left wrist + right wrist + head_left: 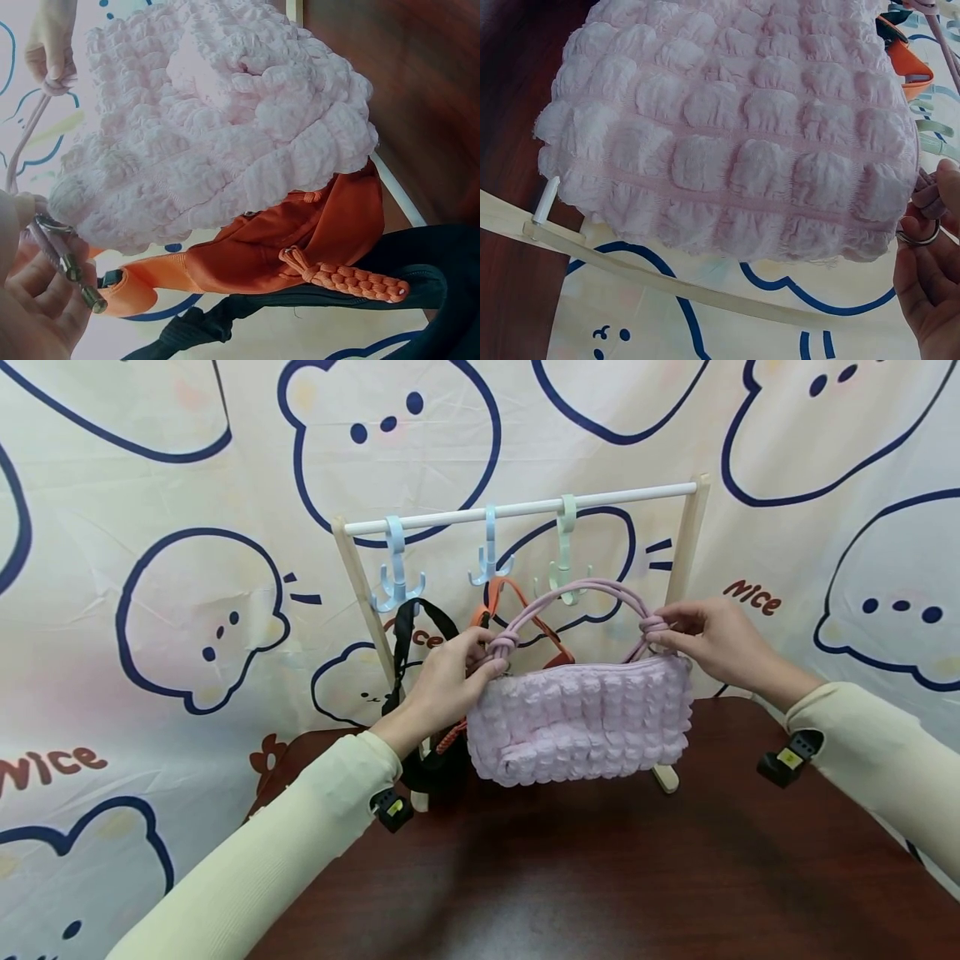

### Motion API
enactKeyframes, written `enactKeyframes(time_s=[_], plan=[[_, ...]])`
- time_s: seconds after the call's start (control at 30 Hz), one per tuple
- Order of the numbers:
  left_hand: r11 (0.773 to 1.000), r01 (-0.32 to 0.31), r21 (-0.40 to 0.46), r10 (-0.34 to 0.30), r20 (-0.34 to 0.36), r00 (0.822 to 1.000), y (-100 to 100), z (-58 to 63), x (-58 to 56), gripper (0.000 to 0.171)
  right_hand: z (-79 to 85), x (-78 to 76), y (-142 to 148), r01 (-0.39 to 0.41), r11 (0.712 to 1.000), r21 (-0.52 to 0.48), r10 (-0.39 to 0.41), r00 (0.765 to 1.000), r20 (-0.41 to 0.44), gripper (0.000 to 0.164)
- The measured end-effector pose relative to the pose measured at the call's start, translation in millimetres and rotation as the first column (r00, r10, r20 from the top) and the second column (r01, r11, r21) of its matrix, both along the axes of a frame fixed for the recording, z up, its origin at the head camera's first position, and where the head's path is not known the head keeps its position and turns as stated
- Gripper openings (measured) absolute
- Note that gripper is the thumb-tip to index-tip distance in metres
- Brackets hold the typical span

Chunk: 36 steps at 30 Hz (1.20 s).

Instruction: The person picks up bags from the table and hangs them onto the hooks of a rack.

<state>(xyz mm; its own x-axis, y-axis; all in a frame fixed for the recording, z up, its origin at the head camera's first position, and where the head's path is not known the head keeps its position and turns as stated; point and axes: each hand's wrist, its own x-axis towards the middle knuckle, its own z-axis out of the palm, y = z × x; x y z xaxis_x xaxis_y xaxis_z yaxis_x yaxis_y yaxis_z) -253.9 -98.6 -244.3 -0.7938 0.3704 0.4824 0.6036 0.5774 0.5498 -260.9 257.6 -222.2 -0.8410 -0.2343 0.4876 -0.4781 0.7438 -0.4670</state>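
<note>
A pink puffy handbag (581,722) hangs between my hands, in front of a small rack and above the table. My left hand (450,681) pinches the knotted left end of its cord handle (585,585). At the other end my right hand (708,639) pinches the right knot, close to a metal ring (921,234). Cord ends with metal tips (81,281) lie against my left fingers in the left wrist view. Behind the handbag, an orange bag (300,240) with a braided tassel (352,281) is partly hidden. A black bag (409,270) is beside it.
The rack's white rail (615,497) carries a blue hook (396,568) at left, another blue hook (490,552) in the middle and a green hook (565,547) at right. The rack stands on a dark brown table (600,877) before a printed cloth (187,693).
</note>
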Motion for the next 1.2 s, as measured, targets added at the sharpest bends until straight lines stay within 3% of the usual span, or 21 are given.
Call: enactKeyframes(time_s=[0.4,1.2], plan=[[1.000,-0.029,-0.005,0.029,-0.021,0.999,-1,4.6,-2.8,0.028,4.5,-6.8,-5,0.011,1.000,0.010,-0.011,0.999,0.032,0.028],[0.998,-0.064,0.018,0.064,0.021,0.998,3,4.3,-7.6,0.028,0.1,-21.8,-13,0.000,1.000,-0.012,0.001,0.999,0.033,0.026]])
